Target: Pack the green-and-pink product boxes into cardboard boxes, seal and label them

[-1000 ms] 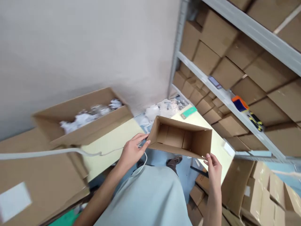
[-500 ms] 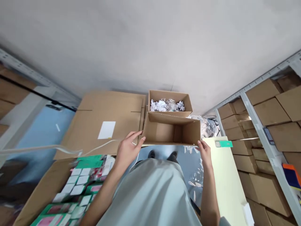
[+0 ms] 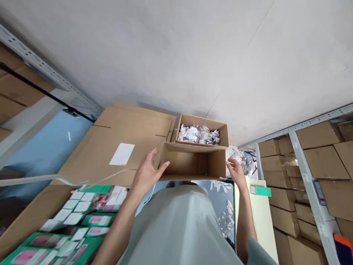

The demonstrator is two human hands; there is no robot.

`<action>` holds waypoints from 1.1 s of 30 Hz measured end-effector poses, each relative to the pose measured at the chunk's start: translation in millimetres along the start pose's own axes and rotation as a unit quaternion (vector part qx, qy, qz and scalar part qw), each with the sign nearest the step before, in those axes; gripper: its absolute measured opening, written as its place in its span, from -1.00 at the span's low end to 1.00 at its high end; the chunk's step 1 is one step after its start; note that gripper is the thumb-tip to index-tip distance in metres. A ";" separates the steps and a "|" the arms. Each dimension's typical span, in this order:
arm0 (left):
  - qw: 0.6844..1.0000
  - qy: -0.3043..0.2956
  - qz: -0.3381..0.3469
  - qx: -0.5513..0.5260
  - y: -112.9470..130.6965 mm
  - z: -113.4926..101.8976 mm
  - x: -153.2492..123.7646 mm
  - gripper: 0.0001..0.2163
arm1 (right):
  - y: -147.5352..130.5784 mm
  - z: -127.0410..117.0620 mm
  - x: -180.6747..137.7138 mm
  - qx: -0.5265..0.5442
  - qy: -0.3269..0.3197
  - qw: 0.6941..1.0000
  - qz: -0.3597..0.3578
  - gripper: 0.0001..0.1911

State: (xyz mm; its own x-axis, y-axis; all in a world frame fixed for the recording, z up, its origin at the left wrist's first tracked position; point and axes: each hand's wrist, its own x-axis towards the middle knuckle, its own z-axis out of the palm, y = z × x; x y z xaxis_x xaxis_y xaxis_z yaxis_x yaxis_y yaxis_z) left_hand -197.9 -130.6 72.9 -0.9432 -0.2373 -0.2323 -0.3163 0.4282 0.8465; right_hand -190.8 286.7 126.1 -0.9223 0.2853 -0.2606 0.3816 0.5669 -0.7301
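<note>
An open, empty cardboard box [image 3: 190, 151] is in front of me, its opening facing up toward me. At its left end is my left hand [image 3: 146, 172], thumb and fingers spread along the corner; whether it still touches the cardboard I cannot tell. My right hand [image 3: 236, 172] is just off the right end, fingers loosely apart with nothing in them. Directly behind stands a second cardboard box [image 3: 202, 122] with crumpled white paper [image 3: 189, 133] and clear plastic inside. Left of both is a large cardboard sheet or flap [image 3: 146, 141] bearing a white label [image 3: 121, 154].
At lower left, a large carton [image 3: 35, 209] holds several green-and-white packages [image 3: 96, 220]. A pale table [image 3: 259, 213] with a small green box [image 3: 260, 190] stands right. Shelves of cartons [image 3: 280, 184] line the right side. Paper and plastic scraps [image 3: 227, 221] litter the floor.
Both hands have loosened from the box's ends, the right one coming away from it. The box now sits lower and slightly left in view, against the paper-filled box. The view has tilted.
</note>
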 end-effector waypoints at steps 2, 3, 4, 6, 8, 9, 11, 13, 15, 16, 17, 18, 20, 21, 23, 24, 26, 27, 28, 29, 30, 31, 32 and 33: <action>1.000 0.003 0.015 0.015 14.7 4.6 26.5 -0.08 | -14.7 -3.3 31.9 -0.015 0.002 0.999 -0.045 -0.28; 0.999 -0.001 0.036 0.024 22.1 7.6 40.3 -0.09 | -22.8 -2.7 50.6 -0.024 -0.007 0.997 -0.069 -0.32; 0.998 -0.010 0.062 0.031 29.0 11.1 53.5 -0.14 | -31.2 -0.4 70.7 -0.033 -0.024 0.995 -0.093 -0.36; 0.993 -0.039 0.103 0.042 39.6 19.7 75.0 -0.33 | -47.6 9.5 113.9 -0.070 -0.083 0.986 -0.130 -0.45; 0.991 -0.064 0.112 0.047 45.5 30.2 87.3 -0.50 | -62.5 26.0 157.5 -0.138 -0.163 0.966 -0.148 -0.53; 0.991 -0.069 0.107 0.047 47.2 35.9 90.0 -0.56 | -69.0 36.3 178.0 -0.172 -0.200 0.953 -0.151 -0.56; 0.992 -0.065 0.098 0.043 49.0 47.1 90.8 -0.62 | -79.2 59.0 214.5 -0.223 -0.256 0.928 -0.155 -0.60; 0.994 -0.054 0.093 0.036 50.4 56.8 89.2 -0.67 | -85.0 82.1 242.9 -0.248 -0.294 0.909 -0.159 -0.66; 0.995 -0.044 0.087 0.027 51.9 63.1 88.4 -0.69 | -86.0 102.6 262.8 -0.279 -0.330 0.888 -0.160 -0.71; 0.995 -0.041 0.083 0.023 52.4 64.8 88.7 -0.70 | -84.7 111.3 269.8 -0.296 -0.347 0.876 -0.159 -0.70; 0.996 -0.039 0.078 0.019 52.8 65.6 89.3 -0.70 | -82.4 119.0 275.4 -0.314 -0.361 0.864 -0.156 -0.67; 0.996 -0.039 0.073 0.017 52.9 65.7 90.0 -0.71 | -79.3 125.4 279.6 -0.333 -0.374 0.852 -0.152 -0.64; 0.997 -0.040 0.067 0.011 52.5 64.9 91.2 -0.71 | -71.3 135.4 285.4 -0.371 -0.392 0.829 -0.145 -0.60; 0.997 -0.041 0.065 0.009 52.1 64.4 91.5 -0.71 | -66.9 139.1 287.2 -0.389 -0.397 0.819 -0.143 -0.59; 0.997 -0.040 0.061 0.005 51.3 64.0 91.6 -0.71 | -58.7 144.4 289.0 -0.418 -0.398 0.804 -0.145 -0.61; 0.998 -0.038 0.059 0.005 51.0 64.1 91.4 -0.71 | -55.0 146.0 289.1 -0.429 -0.395 0.799 -0.147 -0.61; 0.998 -0.035 0.057 0.006 50.6 64.7 91.0 -0.72 | -49.0 147.0 287.7 -0.446 -0.385 0.794 -0.152 -0.60; 0.998 -0.035 0.057 0.006 50.5 65.1 91.0 -0.72 | -46.7 146.2 286.6 -0.451 -0.379 0.793 -0.154 -0.60; 0.998 -0.034 0.057 0.006 50.5 65.4 91.0 -0.72 | -44.7 144.6 285.4 -0.455 -0.374 0.792 -0.157 -0.60; 0.998 -0.035 0.058 0.007 50.4 65.7 91.1 -0.72 | -43.0 142.4 284.0 -0.458 -0.370 0.792 -0.160 -0.61; 0.998 -0.035 0.058 0.008 50.2 66.0 91.3 -0.72 | -41.7 139.7 282.6 -0.458 -0.368 0.792 -0.164 -0.61; 0.998 -0.035 0.058 0.009 50.0 66.2 91.5 -0.72 | -40.5 136.8 280.8 -0.457 -0.368 0.792 -0.168 -0.61; 0.998 -0.034 0.060 0.010 49.6 66.5 91.7 -0.72 | -39.7 133.9 278.7 -0.456 -0.370 0.791 -0.172 -0.61; 0.997 -0.032 0.064 0.010 49.2 66.7 91.9 -0.72 | -39.1 131.4 276.0 -0.454 -0.373 0.790 -0.176 -0.61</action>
State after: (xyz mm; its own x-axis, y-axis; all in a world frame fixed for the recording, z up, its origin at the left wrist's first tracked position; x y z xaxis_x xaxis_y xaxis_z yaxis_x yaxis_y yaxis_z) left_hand -306.9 -73.2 61.2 -0.9802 -0.1239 -0.1544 -0.1950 0.4697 0.8610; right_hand -468.2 241.8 -0.3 -0.6315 -0.3550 -0.6893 -0.3320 0.9272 -0.1734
